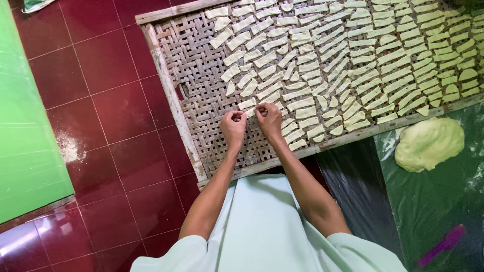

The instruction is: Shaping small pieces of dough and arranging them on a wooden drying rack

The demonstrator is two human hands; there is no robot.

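Premises: small home food-making area, work done at floor level. Evidence: dark red floor tiles (116,116) with a flour smear at left; woven bamboo tray (201,75) across the upper frame carrying rows of cut dough strips (353,65); dough lump (428,143) on plastic sheet (433,201), right; purple scraper (442,246), lower right.

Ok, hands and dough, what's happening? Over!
Left hand and right hand pinching one dough strip between them. Over woven tray, beside laid strip rows. Nothing blocking.
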